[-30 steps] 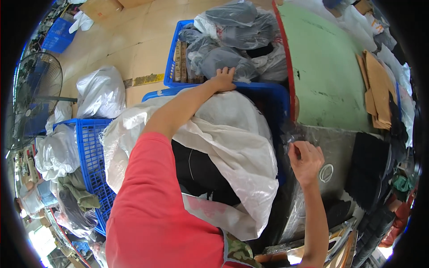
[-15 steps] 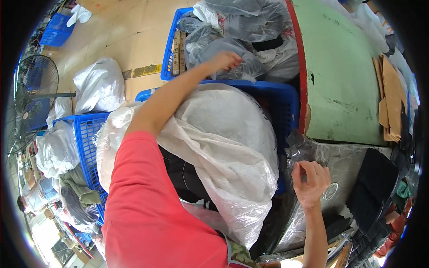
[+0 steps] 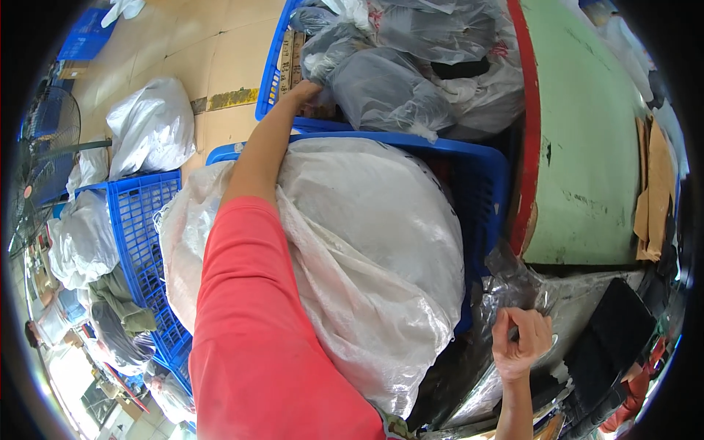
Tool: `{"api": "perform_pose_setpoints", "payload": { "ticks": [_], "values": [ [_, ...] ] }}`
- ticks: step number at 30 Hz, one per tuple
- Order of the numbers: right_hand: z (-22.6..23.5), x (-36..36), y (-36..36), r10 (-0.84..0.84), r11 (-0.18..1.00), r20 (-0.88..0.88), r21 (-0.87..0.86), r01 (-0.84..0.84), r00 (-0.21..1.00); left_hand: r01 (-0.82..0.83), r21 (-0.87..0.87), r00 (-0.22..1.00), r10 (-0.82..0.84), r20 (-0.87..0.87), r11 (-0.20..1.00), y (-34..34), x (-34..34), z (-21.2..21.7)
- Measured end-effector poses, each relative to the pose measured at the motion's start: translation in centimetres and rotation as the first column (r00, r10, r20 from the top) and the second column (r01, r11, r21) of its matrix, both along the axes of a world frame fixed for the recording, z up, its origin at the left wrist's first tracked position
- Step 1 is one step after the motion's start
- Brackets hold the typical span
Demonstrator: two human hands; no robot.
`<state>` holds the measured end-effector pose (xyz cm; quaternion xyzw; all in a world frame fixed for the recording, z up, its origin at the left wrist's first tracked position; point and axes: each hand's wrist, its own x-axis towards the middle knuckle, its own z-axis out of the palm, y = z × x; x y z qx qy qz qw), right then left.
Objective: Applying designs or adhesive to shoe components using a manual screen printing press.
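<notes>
The biggest thing in view is a large white woven sack [image 3: 367, 249], which is stuffed into a blue plastic crate [image 3: 484, 183] and bulges over its rim. Across the top of this sack the left arm in a red sleeve is stretched, away from the body, toward a second blue crate [image 3: 273, 81] that lies beyond. In that far crate clear plastic bags with grey garments [image 3: 396, 88] are piled up. The left hand [image 3: 304, 92] is placed at the near left corner of the far crate, just beside the nearest bag; whether its fingers are closed on the rim or on a bag cannot be told, because they are turned away from the camera. This hand is clearly the nearer one to the bags, which lie to its right and further ahead.

The right hand [image 3: 519, 339] is held low, well apart from the far crate, and its fingers are curled around crinkled clear plastic film [image 3: 513, 282]. To the right a green board with a red edge [image 3: 587, 147] is seen. On the left another blue crate [image 3: 139, 220] and a white bag [image 3: 150, 128] are standing on the floor.
</notes>
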<state>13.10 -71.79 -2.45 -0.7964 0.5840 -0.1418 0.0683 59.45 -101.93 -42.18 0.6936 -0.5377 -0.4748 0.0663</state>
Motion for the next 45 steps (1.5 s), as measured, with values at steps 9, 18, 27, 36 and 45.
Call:
{"api": "perform_pose_setpoints", "payload": {
  "ticks": [9, 18, 27, 36, 45],
  "values": [
    [-0.2, -0.2, 0.0, -0.025, 1.0, -0.018, -0.002, 0.025, 1.0, -0.552, -0.496, 0.773, 0.634, -0.004, 0.67, -1.8, -2.0, 2.4],
    [0.2, -0.1, 0.1, 0.017, 0.999, 0.089, -0.043, -0.014, 0.996, -0.879, -0.434, 0.454, 0.626, -0.634, 0.199, -3.2, 2.1, 11.3],
    [0.3, -0.4, 0.6, -0.003, 0.996, 0.126, -0.091, 0.014, 0.992, -0.999, 0.027, -0.034, 0.637, -0.77, -0.02, 0.3, 5.6, 18.7],
    [1.0, 0.2, 0.8, -0.005, 0.986, 0.19, -0.161, 0.036, 0.982, -0.938, 0.104, 0.081, 0.499, -0.863, 0.331, 0.5, 2.2, 32.5],
    [1.0, -0.8, 2.1, -0.034, 0.996, 0.054, -0.086, 0.039, 0.998, -0.687, 0.045, 0.121, 0.175, -0.977, 0.725, 5.8, -9.1, 49.7]
  ]
}}
